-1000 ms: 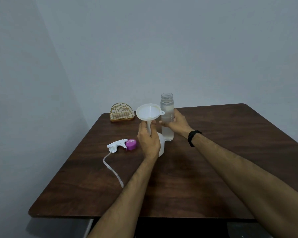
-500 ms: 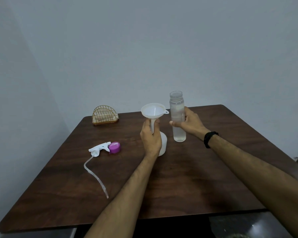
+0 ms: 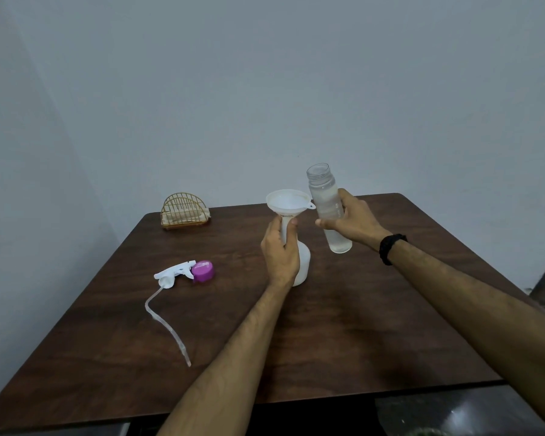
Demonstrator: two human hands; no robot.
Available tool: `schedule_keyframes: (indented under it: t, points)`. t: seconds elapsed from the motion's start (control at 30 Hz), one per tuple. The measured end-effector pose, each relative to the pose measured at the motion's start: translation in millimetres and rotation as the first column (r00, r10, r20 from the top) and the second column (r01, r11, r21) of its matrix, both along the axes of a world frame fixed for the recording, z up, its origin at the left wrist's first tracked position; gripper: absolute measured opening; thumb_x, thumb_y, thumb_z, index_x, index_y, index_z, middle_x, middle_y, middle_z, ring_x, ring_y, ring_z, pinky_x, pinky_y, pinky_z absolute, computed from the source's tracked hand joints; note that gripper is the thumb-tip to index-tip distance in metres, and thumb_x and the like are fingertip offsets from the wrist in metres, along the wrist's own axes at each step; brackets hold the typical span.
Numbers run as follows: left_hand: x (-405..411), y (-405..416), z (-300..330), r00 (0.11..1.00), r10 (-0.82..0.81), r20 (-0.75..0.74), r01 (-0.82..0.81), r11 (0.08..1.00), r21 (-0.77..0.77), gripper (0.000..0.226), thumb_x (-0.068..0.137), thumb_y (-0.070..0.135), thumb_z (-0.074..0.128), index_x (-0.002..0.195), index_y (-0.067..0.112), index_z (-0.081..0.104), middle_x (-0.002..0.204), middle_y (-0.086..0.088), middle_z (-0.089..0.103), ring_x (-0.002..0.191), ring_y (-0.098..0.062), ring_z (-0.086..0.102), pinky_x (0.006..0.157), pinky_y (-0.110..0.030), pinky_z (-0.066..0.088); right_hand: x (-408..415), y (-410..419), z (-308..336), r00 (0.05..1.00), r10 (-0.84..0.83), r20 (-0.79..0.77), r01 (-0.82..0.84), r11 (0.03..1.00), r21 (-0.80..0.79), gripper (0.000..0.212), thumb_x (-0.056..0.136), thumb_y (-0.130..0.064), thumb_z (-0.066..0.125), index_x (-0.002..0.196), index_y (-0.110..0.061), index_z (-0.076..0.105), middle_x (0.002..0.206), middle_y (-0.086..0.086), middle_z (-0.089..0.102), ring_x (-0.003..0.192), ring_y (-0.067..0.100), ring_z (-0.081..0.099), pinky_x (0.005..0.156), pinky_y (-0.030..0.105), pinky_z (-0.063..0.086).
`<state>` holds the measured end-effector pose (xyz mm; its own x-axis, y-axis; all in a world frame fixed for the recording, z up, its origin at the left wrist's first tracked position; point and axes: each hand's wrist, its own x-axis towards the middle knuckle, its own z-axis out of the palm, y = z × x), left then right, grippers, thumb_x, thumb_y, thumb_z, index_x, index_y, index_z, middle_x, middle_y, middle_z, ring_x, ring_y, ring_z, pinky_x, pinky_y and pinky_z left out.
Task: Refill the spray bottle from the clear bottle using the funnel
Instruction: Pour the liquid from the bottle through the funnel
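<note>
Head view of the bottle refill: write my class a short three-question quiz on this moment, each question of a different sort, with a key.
1. True or false: the funnel sits in the neck of the white spray bottle.
2. Which hand grips the clear bottle? A) left B) right C) neither
3. Fill in: the purple cap lies on the table beside the white spray ____.

Key:
1. True; the left hand grips the funnel's stem at the neck.
2. B; the right hand holds it off the table, leaning slightly towards the funnel, mouth open.
3. head, with its dip tube trailing towards the camera.
</note>
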<state>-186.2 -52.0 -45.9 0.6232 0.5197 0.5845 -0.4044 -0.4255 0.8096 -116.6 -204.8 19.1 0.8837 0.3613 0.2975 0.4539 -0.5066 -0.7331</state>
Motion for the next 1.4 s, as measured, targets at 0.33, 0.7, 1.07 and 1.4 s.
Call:
schedule_keyframes:
  t: [0.33,0.7,1.07,1.4]
  points:
    - [0,1,-2,1.000,-0.006,0.008,0.006,1.000,0.002,0.018,0.102,0.025,0.056,0.085,0.020,0.057,0.076,0.014,0.054,0.071,0.001,0.052,0.066,-0.014,0.040,8,0,10,0.998,-0.011,0.065,0.018,0.993,-0.118,0.047,0.077,-0.027,0.082,0.112,-0.016,0.053,0.103,-0.001,0.064,0.094,0.020,0.061,0.071,0.027,0.042]
    - [2,2,-5,1.000,-0.005,0.016,0.005,1.000,-0.020,0.017,0.102,0.025,0.056,0.085,0.020,0.058,0.077,0.010,0.056,0.072,-0.002,0.053,0.067,-0.016,0.042,13,-8,23,0.984,-0.010,0.179,0.054,0.970,-0.239,0.055,0.074,-0.028,0.085,0.118,-0.020,0.054,0.107,0.000,0.065,0.096,0.024,0.061,0.080,0.039,0.052]
    - [2,4,-6,1.000,-0.006,0.021,0.006,1.000,-0.023,0.017,0.102,0.024,0.056,0.086,0.019,0.058,0.077,0.012,0.055,0.072,-0.001,0.053,0.067,-0.016,0.042,16,-8,38,0.955,-0.006,0.295,0.116,0.926,-0.359,0.059,0.076,-0.029,0.084,0.126,-0.022,0.052,0.113,0.000,0.063,0.099,0.022,0.058,0.083,0.041,0.051]
    - [4,5,-9,0.999,-0.004,0.032,0.006,0.999,-0.050,0.019,0.101,0.026,0.057,0.086,0.014,0.061,0.078,0.009,0.058,0.073,-0.004,0.055,0.068,-0.020,0.046,18,-8,47,0.940,0.002,0.340,0.148,0.898,-0.413,0.064,0.077,-0.028,0.083,0.131,-0.022,0.049,0.118,0.002,0.063,0.104,0.025,0.058,0.084,0.042,0.051]
